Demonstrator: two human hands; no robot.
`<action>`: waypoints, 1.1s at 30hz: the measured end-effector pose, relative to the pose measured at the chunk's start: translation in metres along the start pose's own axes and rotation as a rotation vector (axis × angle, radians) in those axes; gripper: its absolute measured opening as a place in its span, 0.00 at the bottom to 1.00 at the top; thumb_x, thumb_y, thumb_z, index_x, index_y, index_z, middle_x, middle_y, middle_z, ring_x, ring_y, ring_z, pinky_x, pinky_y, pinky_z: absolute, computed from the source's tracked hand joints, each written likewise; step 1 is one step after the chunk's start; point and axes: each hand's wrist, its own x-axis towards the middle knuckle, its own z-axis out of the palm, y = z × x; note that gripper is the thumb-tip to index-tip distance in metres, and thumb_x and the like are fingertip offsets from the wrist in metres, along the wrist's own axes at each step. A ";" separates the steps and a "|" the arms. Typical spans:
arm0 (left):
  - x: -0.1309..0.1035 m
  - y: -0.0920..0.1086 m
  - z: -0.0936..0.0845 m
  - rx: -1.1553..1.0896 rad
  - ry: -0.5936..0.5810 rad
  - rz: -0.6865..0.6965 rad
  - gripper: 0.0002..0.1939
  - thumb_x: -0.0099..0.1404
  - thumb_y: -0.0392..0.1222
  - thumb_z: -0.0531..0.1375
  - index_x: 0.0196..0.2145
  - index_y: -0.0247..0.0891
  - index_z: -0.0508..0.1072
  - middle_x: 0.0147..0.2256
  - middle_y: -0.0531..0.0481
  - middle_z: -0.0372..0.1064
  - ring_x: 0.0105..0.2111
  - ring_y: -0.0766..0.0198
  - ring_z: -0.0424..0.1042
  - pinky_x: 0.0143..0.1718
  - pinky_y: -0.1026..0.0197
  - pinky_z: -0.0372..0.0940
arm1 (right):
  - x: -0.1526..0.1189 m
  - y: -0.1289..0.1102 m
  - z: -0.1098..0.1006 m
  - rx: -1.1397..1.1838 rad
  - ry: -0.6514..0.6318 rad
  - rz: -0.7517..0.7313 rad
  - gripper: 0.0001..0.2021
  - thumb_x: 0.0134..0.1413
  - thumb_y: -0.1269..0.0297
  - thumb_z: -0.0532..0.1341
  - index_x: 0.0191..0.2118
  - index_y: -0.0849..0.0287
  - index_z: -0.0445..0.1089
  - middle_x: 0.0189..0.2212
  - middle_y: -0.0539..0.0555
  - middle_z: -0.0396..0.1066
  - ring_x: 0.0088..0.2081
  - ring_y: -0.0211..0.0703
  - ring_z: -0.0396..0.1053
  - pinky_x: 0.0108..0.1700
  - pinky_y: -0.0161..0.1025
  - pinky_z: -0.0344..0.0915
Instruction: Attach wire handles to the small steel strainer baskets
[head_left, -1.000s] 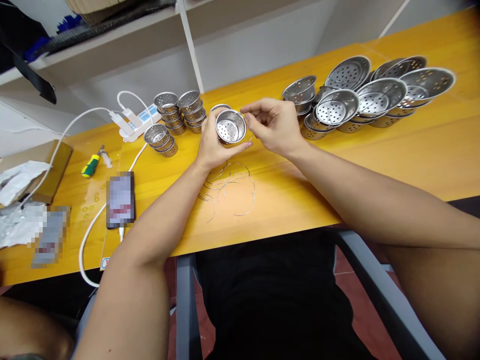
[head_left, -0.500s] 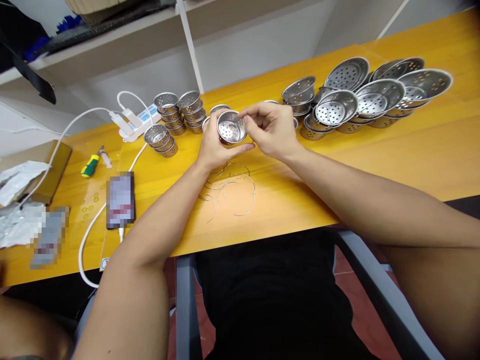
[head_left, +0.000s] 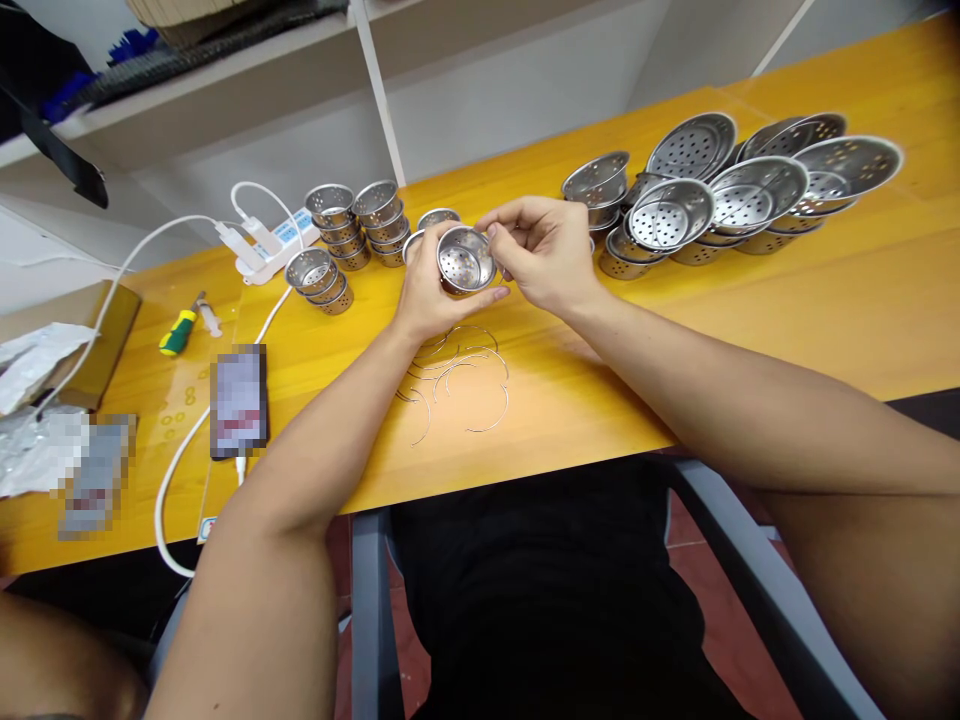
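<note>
My left hand (head_left: 427,285) is closed around a small perforated steel strainer basket (head_left: 466,260), held tilted so its mouth faces me. The thumb lies along the lower rim. At the basket's right rim, my right hand (head_left: 544,250) is closed in a pinch. A short bit of thin wire (head_left: 505,272) shows just under those fingertips; the rest of it is hidden. On the table below the hands lie several loose curved wires (head_left: 472,365). Another steel basket (head_left: 438,216) stands partly hidden behind my left hand.
Stacked small baskets (head_left: 328,225) stand at the back left, beside a white power strip (head_left: 277,245). Larger baskets with wire handles (head_left: 757,195) crowd the right. A phone (head_left: 238,400) on a white cable, a green screwdriver (head_left: 178,333) and a cardboard box (head_left: 112,345) are to the left.
The basket has shifted very slightly right and down in my left hand. My right fingertips stay at its rim, with the hand turned a little.
</note>
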 end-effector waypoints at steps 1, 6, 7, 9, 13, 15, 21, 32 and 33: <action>0.000 0.002 -0.001 0.001 -0.004 0.001 0.58 0.56 0.82 0.81 0.72 0.53 0.69 0.66 0.41 0.76 0.68 0.41 0.78 0.75 0.34 0.71 | 0.000 -0.003 -0.001 0.005 -0.012 0.007 0.24 0.67 0.32 0.77 0.43 0.49 0.82 0.35 0.57 0.82 0.42 0.56 0.85 0.45 0.52 0.88; -0.001 0.002 -0.005 -0.026 -0.038 0.011 0.52 0.66 0.83 0.73 0.74 0.51 0.68 0.64 0.42 0.78 0.65 0.43 0.81 0.75 0.35 0.73 | 0.005 -0.022 -0.021 -0.001 -0.232 0.073 0.23 0.65 0.32 0.79 0.43 0.47 0.85 0.35 0.56 0.83 0.39 0.54 0.80 0.44 0.54 0.87; -0.001 0.001 -0.005 -0.036 -0.040 0.023 0.51 0.68 0.84 0.71 0.74 0.51 0.67 0.63 0.42 0.79 0.65 0.43 0.82 0.74 0.34 0.73 | 0.007 -0.025 -0.026 0.001 -0.290 0.077 0.23 0.63 0.32 0.80 0.44 0.46 0.85 0.34 0.55 0.83 0.37 0.52 0.78 0.43 0.53 0.86; 0.000 -0.001 -0.006 -0.055 -0.033 0.051 0.49 0.71 0.84 0.67 0.74 0.51 0.67 0.62 0.42 0.79 0.64 0.43 0.83 0.73 0.34 0.75 | 0.010 -0.029 -0.033 0.017 -0.381 0.073 0.25 0.59 0.31 0.83 0.45 0.46 0.86 0.33 0.53 0.81 0.34 0.50 0.76 0.41 0.51 0.84; 0.003 -0.001 -0.006 -0.094 -0.032 0.092 0.49 0.70 0.86 0.68 0.72 0.51 0.67 0.61 0.42 0.79 0.62 0.44 0.85 0.69 0.35 0.79 | 0.012 -0.027 -0.037 0.061 -0.425 0.075 0.29 0.54 0.30 0.86 0.41 0.49 0.83 0.32 0.52 0.80 0.31 0.45 0.73 0.36 0.46 0.81; 0.005 0.001 -0.006 -0.097 -0.038 0.100 0.51 0.66 0.86 0.71 0.71 0.52 0.67 0.60 0.43 0.78 0.61 0.44 0.85 0.68 0.35 0.80 | 0.012 -0.023 -0.035 0.068 -0.400 0.077 0.29 0.53 0.31 0.87 0.39 0.50 0.82 0.28 0.49 0.77 0.27 0.42 0.70 0.31 0.44 0.76; 0.006 0.004 -0.001 -0.082 -0.013 0.072 0.50 0.66 0.84 0.74 0.70 0.51 0.68 0.59 0.44 0.78 0.61 0.45 0.85 0.69 0.35 0.78 | 0.010 -0.023 -0.028 0.049 -0.261 0.066 0.27 0.55 0.30 0.86 0.37 0.48 0.83 0.26 0.50 0.79 0.23 0.45 0.71 0.23 0.46 0.73; 0.000 -0.004 0.000 -0.066 -0.047 0.053 0.59 0.57 0.87 0.77 0.74 0.55 0.66 0.62 0.45 0.78 0.67 0.41 0.83 0.74 0.34 0.75 | 0.011 -0.036 -0.035 0.134 -0.357 0.072 0.16 0.68 0.42 0.80 0.48 0.48 0.92 0.42 0.53 0.91 0.23 0.39 0.72 0.26 0.44 0.75; 0.000 -0.005 0.000 -0.069 -0.052 0.058 0.59 0.58 0.87 0.76 0.74 0.55 0.66 0.63 0.45 0.78 0.67 0.41 0.83 0.75 0.33 0.75 | 0.010 -0.036 -0.034 0.139 -0.365 0.066 0.18 0.67 0.41 0.81 0.49 0.49 0.92 0.43 0.54 0.92 0.23 0.38 0.72 0.26 0.44 0.75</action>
